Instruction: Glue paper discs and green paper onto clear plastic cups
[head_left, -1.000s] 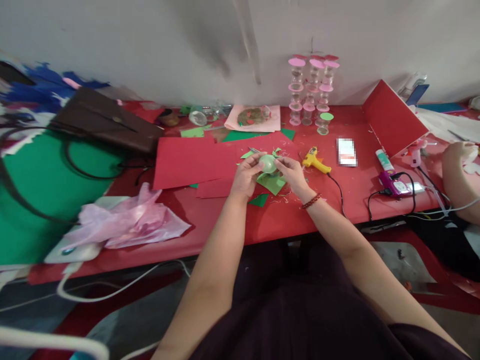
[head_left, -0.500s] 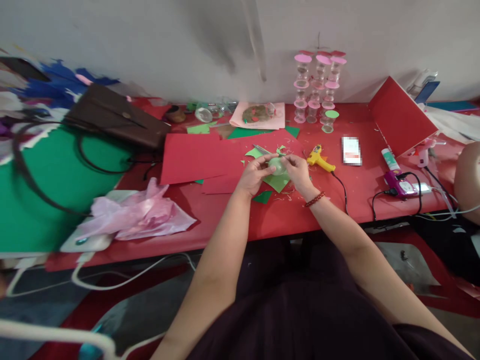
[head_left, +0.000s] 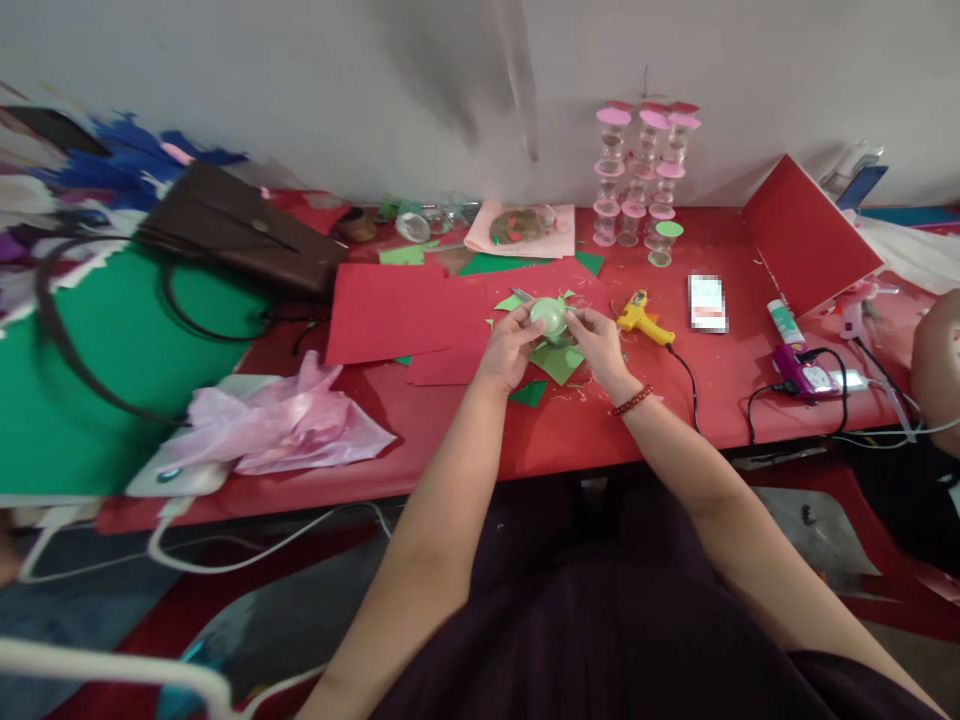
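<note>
Between my hands is a clear plastic cup (head_left: 548, 317) with a pale green round face turned up. My left hand (head_left: 510, 347) grips its left side, thumb on the near edge. At its right side, the fingers of my right hand (head_left: 598, 345) are pinched together; whatever they pinch is too small to make out. Green paper pieces (head_left: 557, 363) and thin scraps lie below. A yellow glue gun (head_left: 645, 318) rests just right of my right hand. Part of a pair of scissors (head_left: 520, 294) shows behind the cup.
Red sheets (head_left: 397, 312), a pink plastic bag (head_left: 300, 420) and a brown bag (head_left: 240, 225) are to the left. Stacked cups (head_left: 637, 170) stand at the back. A phone (head_left: 707, 303) and purple power socket (head_left: 806, 373) lie right, near another person's arm (head_left: 937, 375).
The cup has tilted so that its round green face shows more fully, and it has risen slightly. Both hands still hold their places around it. The whole view has shifted slightly.
</note>
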